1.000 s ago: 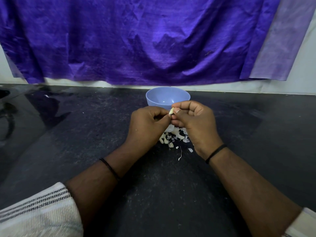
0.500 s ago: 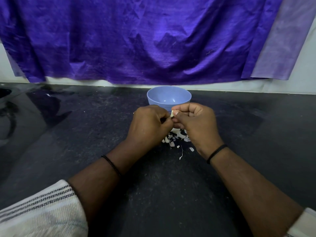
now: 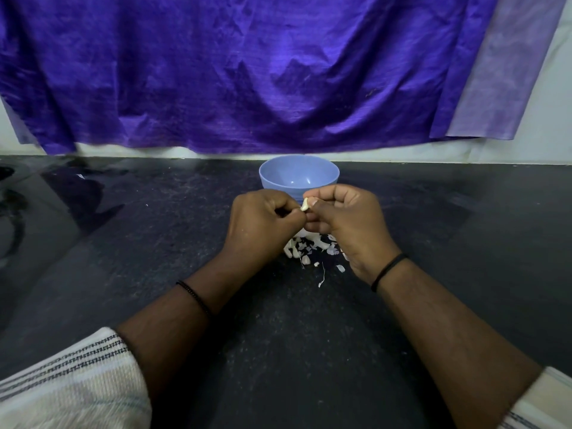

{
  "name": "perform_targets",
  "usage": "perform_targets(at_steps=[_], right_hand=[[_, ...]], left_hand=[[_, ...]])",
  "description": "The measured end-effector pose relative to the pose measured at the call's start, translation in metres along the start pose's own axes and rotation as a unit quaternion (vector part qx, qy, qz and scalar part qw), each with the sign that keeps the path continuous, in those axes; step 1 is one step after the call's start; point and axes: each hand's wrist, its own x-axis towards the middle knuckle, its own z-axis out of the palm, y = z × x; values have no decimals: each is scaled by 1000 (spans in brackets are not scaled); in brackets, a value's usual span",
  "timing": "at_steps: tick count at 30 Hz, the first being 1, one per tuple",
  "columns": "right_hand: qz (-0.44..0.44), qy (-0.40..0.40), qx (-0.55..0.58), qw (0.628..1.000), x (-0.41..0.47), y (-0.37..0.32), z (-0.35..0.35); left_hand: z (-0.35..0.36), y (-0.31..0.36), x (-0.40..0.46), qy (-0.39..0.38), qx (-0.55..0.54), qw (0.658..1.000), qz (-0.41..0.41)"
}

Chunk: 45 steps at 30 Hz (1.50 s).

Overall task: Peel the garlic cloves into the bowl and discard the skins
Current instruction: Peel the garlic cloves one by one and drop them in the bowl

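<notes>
You had both hands raised together over the dark counter (image 3: 309,351), just in front of the blue bowl (image 3: 299,178). Your right hand (image 3: 346,224) pinched a garlic clove (image 3: 305,205) between thumb and forefinger, the other fingers curled in. Your left hand (image 3: 260,224) was curled tight, its fingertips meeting the clove at its lower end. Beneath your hands lay a heap of cloves and skins (image 3: 309,249) on the counter.

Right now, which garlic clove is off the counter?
The clove pinched between the left hand and right hand; the rest lie in the pile below.
</notes>
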Motion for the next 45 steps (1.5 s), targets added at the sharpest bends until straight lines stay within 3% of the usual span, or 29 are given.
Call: perform_targets(at_steps=[14,29,38,45], right_hand=[[21,-41,38,998,1,2,0],[19,-40,54,998,0,1,0],[26,-36,47,998,3,2,-3],[17,-25,42,999,5,4,-4]], left_hand=[[-2,1,0,-4,-74,994,-79],[-1,-1,0,-3,-79,993,-92],[-3,-3,2,-3,-67,993,-102],[-1,-10,2,-44,4,996,-77]])
